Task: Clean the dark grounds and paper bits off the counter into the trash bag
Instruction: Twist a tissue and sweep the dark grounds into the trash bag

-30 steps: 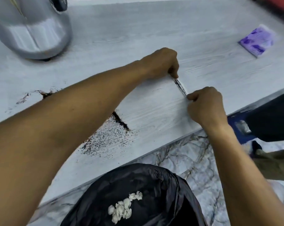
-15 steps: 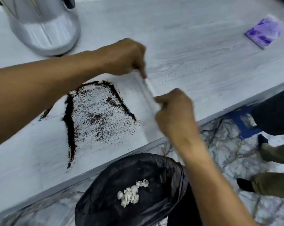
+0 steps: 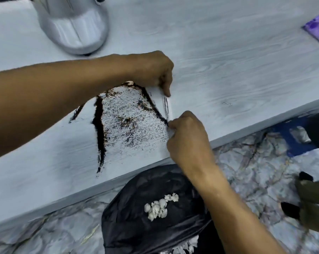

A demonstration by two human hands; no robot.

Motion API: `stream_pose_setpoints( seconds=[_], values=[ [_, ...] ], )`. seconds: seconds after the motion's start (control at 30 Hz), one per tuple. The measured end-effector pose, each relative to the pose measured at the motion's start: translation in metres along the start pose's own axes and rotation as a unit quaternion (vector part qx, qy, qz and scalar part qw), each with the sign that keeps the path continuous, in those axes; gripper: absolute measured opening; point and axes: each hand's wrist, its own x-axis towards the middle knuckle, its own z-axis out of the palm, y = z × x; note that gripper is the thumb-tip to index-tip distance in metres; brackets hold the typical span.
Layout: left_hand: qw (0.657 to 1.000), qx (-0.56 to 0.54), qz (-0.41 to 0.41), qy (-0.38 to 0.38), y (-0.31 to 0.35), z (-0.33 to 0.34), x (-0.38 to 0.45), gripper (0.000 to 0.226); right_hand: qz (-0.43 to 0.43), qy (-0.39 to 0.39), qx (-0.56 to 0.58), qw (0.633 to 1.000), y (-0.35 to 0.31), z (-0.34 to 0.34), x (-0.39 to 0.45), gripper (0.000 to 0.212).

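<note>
Your left hand (image 3: 155, 70) pinches the far end of a white paper strip (image 3: 168, 109), fingers curled down onto it; your right hand (image 3: 188, 136) pinches the near end the same way, so the strip stands on edge as a scraper on the bench (image 3: 228, 70).

The dark grounds (image 3: 125, 123) lie just left of the strip: two thick ridges and a thin speckled patch between them, reaching almost to the bench's front edge. The trash bag (image 3: 145, 226) sits on the floor below that edge, with white paper bits (image 3: 160, 206) resting on its black plastic (whether its mouth is open under the spill, I cannot tell).

Risks, as I judge them:
- Strip is soft; push hard and it may buckle, riding over the thick ridge and smearing it.
- Left ridge lies left of the bag; sweep straight forward and grounds could drop onto the marbled floor (image 3: 255, 171).
- Fine specks may slip under the strip's lower edge.
- Silver appliance (image 3: 72, 28) and purple packet (image 3: 317, 26) sit well apart, no concern.
</note>
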Motion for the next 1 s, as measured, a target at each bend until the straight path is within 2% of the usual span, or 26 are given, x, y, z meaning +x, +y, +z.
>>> stream_pose_setpoints(
  seconds=[0.07,0.13,0.2,0.33,0.47,0.57,0.67,0.73,0.87,1.0],
  values=[
    [0.999,0.025,-0.036,0.028,-0.011,-0.021,-0.013,0.026,0.005,0.009,0.043,0.999,-0.001,-0.014,0.028,0.028],
    [0.990,0.008,-0.089,0.112,-0.030,-0.045,-0.037,0.022,-0.012,0.045,0.052,0.998,-0.001,-0.037,0.070,0.034],
    [0.975,-0.025,-0.131,0.180,-0.048,-0.060,-0.076,0.019,-0.058,0.045,0.064,0.995,-0.011,-0.046,0.118,0.032],
    [0.952,-0.031,-0.241,0.185,-0.066,-0.037,-0.160,0.018,-0.213,-0.030,0.039,0.976,-0.072,-0.015,0.189,0.040],
    [0.894,-0.106,-0.346,0.266,-0.076,0.010,-0.237,0.016,-0.293,-0.097,0.049,0.950,-0.127,0.030,0.205,0.038],
    [0.843,-0.138,-0.412,0.318,-0.094,0.034,-0.268,0.018,-0.333,-0.106,0.057,0.935,-0.163,0.064,0.194,0.039],
    [0.811,-0.176,-0.451,0.329,-0.108,0.052,-0.283,0.021,-0.358,-0.121,0.030,0.925,-0.191,0.087,0.191,0.047],
    [0.796,-0.181,-0.467,0.339,-0.110,0.060,-0.289,0.021,-0.393,-0.127,-0.004,0.911,-0.203,0.091,0.193,0.046],
    [0.804,-0.165,-0.469,0.326,-0.093,0.066,-0.285,0.022,-0.419,-0.165,-0.052,0.891,-0.203,0.085,0.205,0.041],
    [0.785,-0.195,-0.480,0.340,-0.056,0.077,-0.266,0.022,-0.478,-0.197,-0.079,0.852,-0.178,0.068,0.209,0.022]
  ],
)
